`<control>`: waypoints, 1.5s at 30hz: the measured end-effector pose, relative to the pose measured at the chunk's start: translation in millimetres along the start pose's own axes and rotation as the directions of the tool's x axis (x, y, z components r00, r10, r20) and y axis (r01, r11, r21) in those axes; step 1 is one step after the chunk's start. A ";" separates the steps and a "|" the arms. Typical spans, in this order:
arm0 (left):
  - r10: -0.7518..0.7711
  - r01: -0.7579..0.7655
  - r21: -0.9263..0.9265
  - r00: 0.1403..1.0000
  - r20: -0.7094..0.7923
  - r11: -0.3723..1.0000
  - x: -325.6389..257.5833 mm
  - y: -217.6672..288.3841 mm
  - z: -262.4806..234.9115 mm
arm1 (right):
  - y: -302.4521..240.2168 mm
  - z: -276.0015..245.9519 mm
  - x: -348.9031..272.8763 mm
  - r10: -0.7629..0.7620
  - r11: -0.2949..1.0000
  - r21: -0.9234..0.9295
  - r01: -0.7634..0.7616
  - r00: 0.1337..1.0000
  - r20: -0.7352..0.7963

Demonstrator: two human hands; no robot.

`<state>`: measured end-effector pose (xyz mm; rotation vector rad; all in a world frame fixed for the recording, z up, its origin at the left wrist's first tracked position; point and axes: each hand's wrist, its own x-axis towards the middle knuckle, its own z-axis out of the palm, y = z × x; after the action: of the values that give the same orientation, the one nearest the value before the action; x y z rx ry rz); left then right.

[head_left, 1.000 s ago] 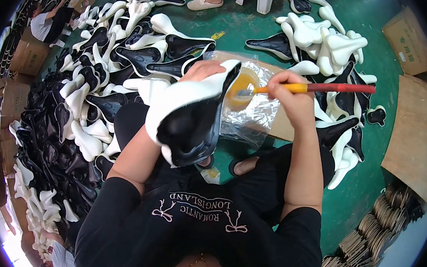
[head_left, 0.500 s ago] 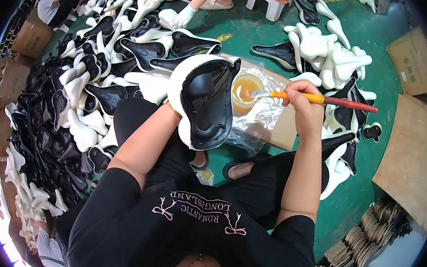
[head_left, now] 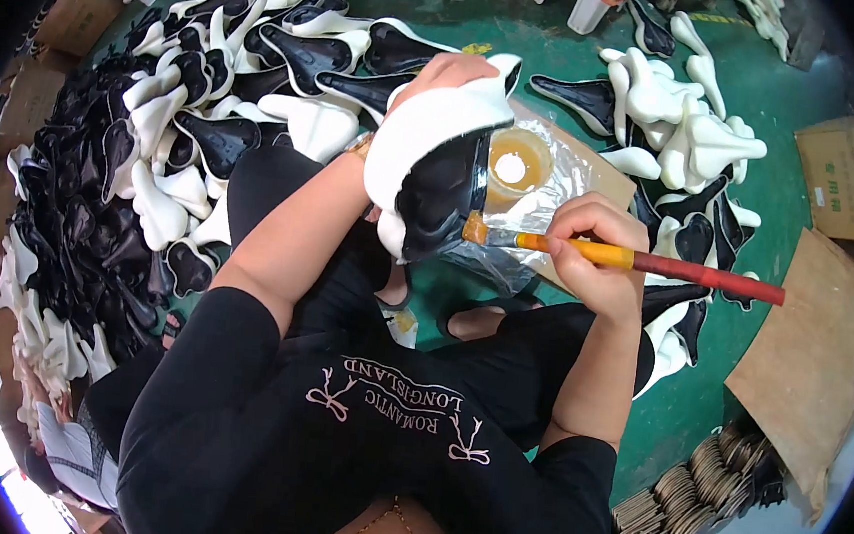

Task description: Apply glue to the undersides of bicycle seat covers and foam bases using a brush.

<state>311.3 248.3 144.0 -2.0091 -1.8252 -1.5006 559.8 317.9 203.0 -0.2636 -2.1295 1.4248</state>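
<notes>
My left hand [head_left: 442,72] grips a bicycle saddle [head_left: 434,157] with a white foam edge and a black inner shell, held tilted in front of me. My right hand [head_left: 593,255] holds a paintbrush [head_left: 638,261] with a yellow and red handle. Its bristles touch the saddle's black underside near the lower right edge. Just beyond the saddle stands a round container of yellowish glue [head_left: 515,164] on crinkled foil [head_left: 537,210].
Heaps of black and white saddles [head_left: 188,118] cover the green floor to my left and ahead, and another heap [head_left: 693,137] lies to the right. Cardboard sheets [head_left: 812,348] lie at right, a white stool [head_left: 578,3] ahead. Another person's foot shows at the top.
The brush has come out of the glue container and down onto the saddle's black underside. My left hand has turned the saddle and tilted it toward the brush.
</notes>
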 end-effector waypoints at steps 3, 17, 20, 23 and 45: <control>-0.003 0.003 0.008 0.996 -0.092 1.000 2.6 -5.7 -2.9 | -9.0 10.3 0.8 -0.045 0.998 -0.039 0.045 0.999 -0.001; 0.020 0.004 0.139 0.985 -0.171 0.990 8.5 -37.6 -26.1 | 16.0 -6.3 -8.4 0.030 0.989 0.147 0.005 0.972 -0.234; -0.138 0.129 -0.079 0.983 -0.122 0.989 -1.7 -37.0 -41.3 | 25.3 -20.8 -11.2 0.082 0.980 0.199 0.016 0.877 -0.474; -0.114 0.130 0.453 0.991 -0.063 0.882 -0.2 -29.1 -69.3 | 34.4 -39.4 -18.5 0.171 0.960 0.280 0.022 0.743 -0.646; -0.070 -0.005 0.601 0.992 0.101 0.799 6.5 35.4 -74.7 | 3.3 -14.8 -3.5 -0.207 0.946 -0.320 0.055 0.861 -0.464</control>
<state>292.9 197.8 207.2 -1.7657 -2.0404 -0.6601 570.3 329.3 203.0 -0.5246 -1.8751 0.8335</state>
